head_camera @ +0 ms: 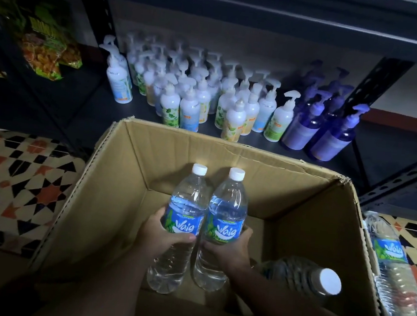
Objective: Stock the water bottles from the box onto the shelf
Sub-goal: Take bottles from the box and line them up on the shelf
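Head view, I'm looking down into an open cardboard box [299, 191] that fills the lower centre of the frame. My left hand [164, 236] is wrapped around the left water bottle [182, 222], gripping at the blue label, thumb across the front. My right hand [228, 248] is closed around the right water bottle [224, 224] the same way, just below the label. Both bottles are clear, white caps, tilted with caps pointing toward the top of the frame, side by side and touching or nearly so, held over the box interior; I can't tell if their bases rest on the box floor. A third bottle [303, 275] lies in the lower right of the box, white cap facing the camera, just beside my right forearm. Outside the box, at the right edge of the frame, a shrink-wrapped pack of bottles [394, 272] lies on the patterned tile floor [11, 187]. The dark metal shelf [140, 109] runs across the upper half of the frame, right behind the box's far wall. On it, centre, a dense cluster of white pump bottles [196, 96]; just right of them, purple pump bottles [325, 127]. Upper left of the frame, snack bags [46, 43] sit in the neighbouring shelf bay. Lighting is dim, and the far rows of pump bottles are blurred.
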`<state>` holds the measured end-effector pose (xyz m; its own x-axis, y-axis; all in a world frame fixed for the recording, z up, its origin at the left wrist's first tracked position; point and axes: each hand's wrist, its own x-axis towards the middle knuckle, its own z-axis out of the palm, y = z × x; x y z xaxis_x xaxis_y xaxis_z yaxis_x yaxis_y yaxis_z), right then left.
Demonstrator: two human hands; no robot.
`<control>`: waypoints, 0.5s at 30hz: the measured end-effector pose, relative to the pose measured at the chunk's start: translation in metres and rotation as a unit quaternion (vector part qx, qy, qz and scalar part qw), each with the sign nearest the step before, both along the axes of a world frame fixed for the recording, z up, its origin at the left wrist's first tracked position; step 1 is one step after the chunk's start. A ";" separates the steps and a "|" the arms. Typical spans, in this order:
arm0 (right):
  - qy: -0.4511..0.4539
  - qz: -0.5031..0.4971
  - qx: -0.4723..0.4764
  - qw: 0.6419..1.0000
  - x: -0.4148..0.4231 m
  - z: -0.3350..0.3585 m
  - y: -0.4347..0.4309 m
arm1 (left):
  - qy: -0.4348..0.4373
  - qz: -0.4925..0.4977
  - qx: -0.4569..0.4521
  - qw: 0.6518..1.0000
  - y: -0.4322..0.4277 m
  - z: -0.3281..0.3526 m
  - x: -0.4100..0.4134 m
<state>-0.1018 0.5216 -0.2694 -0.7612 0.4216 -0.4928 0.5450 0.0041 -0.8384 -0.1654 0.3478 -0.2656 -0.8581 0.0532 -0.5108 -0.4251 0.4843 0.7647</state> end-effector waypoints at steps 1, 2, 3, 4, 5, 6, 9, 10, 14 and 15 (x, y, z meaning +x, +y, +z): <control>-0.002 -0.002 0.002 1.000 0.001 -0.001 0.000 | -0.013 0.000 0.007 1.000 -0.002 -0.002 0.001; 0.002 -0.003 0.010 1.000 0.003 -0.002 -0.001 | -0.026 -0.005 0.012 1.000 -0.001 -0.003 0.004; 0.009 -0.006 0.018 1.000 0.007 -0.004 -0.004 | -0.039 -0.016 0.009 0.999 0.002 -0.003 0.009; 0.022 -0.015 0.021 0.999 0.012 -0.006 -0.007 | -0.046 -0.026 0.007 0.999 0.005 -0.004 0.014; 0.035 -0.026 0.024 0.999 0.016 -0.008 -0.011 | -0.053 -0.029 0.010 0.998 0.007 -0.005 0.018; 0.048 -0.035 0.022 0.998 0.018 -0.010 -0.013 | -0.057 -0.033 0.017 0.998 0.007 -0.007 0.020; 0.064 -0.046 0.010 0.997 0.018 -0.013 -0.018 | -0.080 -0.092 -0.005 0.993 0.001 -0.006 0.019; 0.060 -0.045 0.010 0.997 0.017 -0.014 -0.017 | -0.076 -0.110 -0.020 0.991 0.001 -0.007 0.018; 0.043 -0.052 0.030 0.997 0.012 -0.013 -0.014 | -0.038 -0.053 -0.025 0.998 0.012 -0.009 0.022; 0.037 -0.054 0.033 0.997 0.011 -0.012 -0.013 | -0.028 -0.035 -0.032 0.998 0.013 -0.011 0.021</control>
